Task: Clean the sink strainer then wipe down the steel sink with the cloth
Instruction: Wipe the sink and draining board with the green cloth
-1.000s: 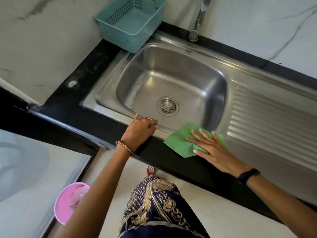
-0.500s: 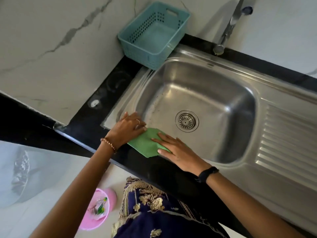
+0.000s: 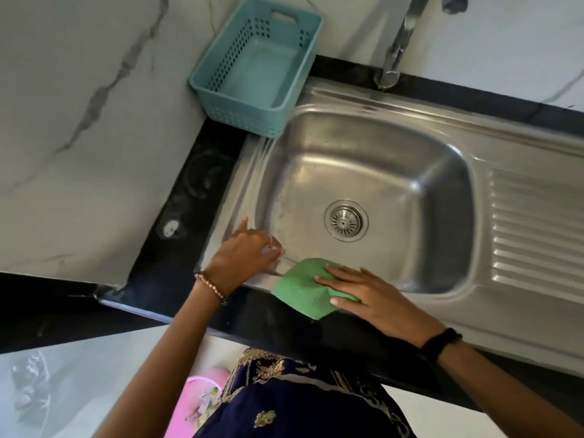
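The steel sink [image 3: 410, 128] fills the middle of the head view, with its round strainer [image 3: 346, 220] seated in the drain at the bottom of the basin. A green cloth [image 3: 300, 289] lies on the sink's near rim. My right hand [image 3: 373, 298] presses flat on the cloth, fingers spread. My left hand [image 3: 246, 254] rests on the near-left corner of the rim, just left of the cloth, fingers loosely curled and holding nothing.
A teal plastic basket [image 3: 252, 67] stands at the sink's back-left corner. The tap [image 3: 398, 49] rises behind the basin. A ribbed draining board [image 3: 537, 232] lies to the right. The black counter edge [image 3: 284, 324] runs along the front. A pink bucket [image 3: 196, 403] sits on the floor.
My right hand slid the cloth left along the near rim toward my left hand, then back a little to the right. My left hand stayed on the rim corner. The camera view shifted.
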